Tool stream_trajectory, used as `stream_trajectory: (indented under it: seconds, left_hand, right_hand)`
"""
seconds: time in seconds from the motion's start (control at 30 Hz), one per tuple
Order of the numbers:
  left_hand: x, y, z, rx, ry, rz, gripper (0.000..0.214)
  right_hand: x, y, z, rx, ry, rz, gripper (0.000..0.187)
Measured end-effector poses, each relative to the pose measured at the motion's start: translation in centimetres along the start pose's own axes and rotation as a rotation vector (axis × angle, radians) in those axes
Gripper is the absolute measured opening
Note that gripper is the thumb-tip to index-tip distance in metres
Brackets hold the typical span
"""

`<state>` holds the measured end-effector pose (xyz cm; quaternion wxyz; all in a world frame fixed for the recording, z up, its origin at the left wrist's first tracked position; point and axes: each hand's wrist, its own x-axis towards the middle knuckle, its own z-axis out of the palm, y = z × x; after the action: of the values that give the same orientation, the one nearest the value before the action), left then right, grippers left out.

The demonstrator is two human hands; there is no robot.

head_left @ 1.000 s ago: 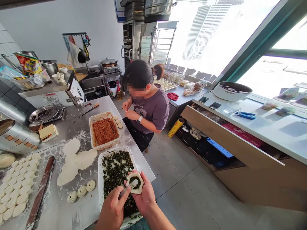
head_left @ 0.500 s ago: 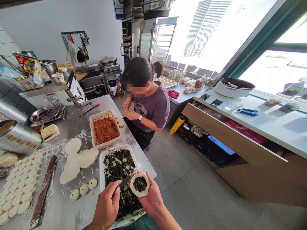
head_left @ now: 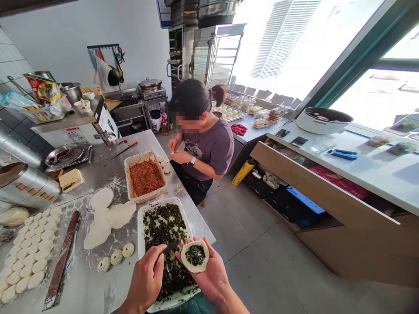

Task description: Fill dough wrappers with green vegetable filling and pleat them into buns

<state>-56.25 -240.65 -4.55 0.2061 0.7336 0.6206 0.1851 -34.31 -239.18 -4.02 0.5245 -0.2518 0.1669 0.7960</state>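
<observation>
My left hand (head_left: 147,277) is closed round a dark, flat spatula (head_left: 171,247), whose blade points toward my other hand over the tub. On the upturned palm of my right hand (head_left: 214,274) rests a round dough wrapper (head_left: 200,267), its rim slightly raised and its middle holding chopped green filling (head_left: 195,254). Below both hands is a white tub (head_left: 140,231) with more of the same dark green filling. Left of the tub sit three pleated buns (head_left: 116,257) on the metal table.
Another tub (head_left: 160,192) holds reddish-brown filling. Flat dough sheets (head_left: 98,229), rows of dough pieces (head_left: 31,250) and a dark wooden stick (head_left: 63,257) lie on the floured table (head_left: 88,283). A co-worker (head_left: 209,144) sits across the corner, hands together. An open drawer (head_left: 314,183) juts out at right.
My right hand with the filled wrapper has shifted slightly right and down, a bit away from the spatula blade. The whole view has shifted slightly.
</observation>
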Motion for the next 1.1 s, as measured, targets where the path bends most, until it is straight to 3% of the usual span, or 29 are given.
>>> stream_trajectory:
  seconds: [0.1, 0.3, 0.4, 0.5, 0.67, 0.9, 1.1]
  left_hand:
    - [0.2, -1.2, 0.6, 0.176, -0.168, -0.121, 0.041]
    - [-0.1, -2.5, 1.5, 0.301, -0.301, -0.211, 0.04]
    - [0.1, -2.8, 3.3, 0.336, -0.417, -0.191, 0.039]
    - [0.8, -2.8, 5.8, 0.355, -0.5, -0.152, 0.039]
    - [1.1, -1.8, 9.3, 0.346, -0.578, -0.097, 0.048]
    - [-0.1, -0.8, 10.9, 0.226, -0.72, -0.019, 0.031]
    - [0.0, -0.7, 11.1, 0.1, -0.768, -0.05, 0.033]
  right_hand:
    - [0.1, -0.1, -0.7, 0.033, 0.0, 0.022, 0.019]
    - [-1.0, -1.5, -1.9, 0.004, 0.13, -0.014, 0.025]
    - [-2.1, -2.6, -2.5, -0.032, 0.05, 0.028, 0.035]
    - [-2.0, -3.1, -3.6, -0.044, 0.022, 0.033, 0.027]
    - [-0.2, -2.6, -6.6, -0.035, 0.173, -0.045, 0.021]
    - [0.4, -2.3, -11.1, -0.004, 0.255, -0.066, 0.022]
    - [0.8, -1.6, -12.3, 0.01, 0.27, -0.08, 0.023]
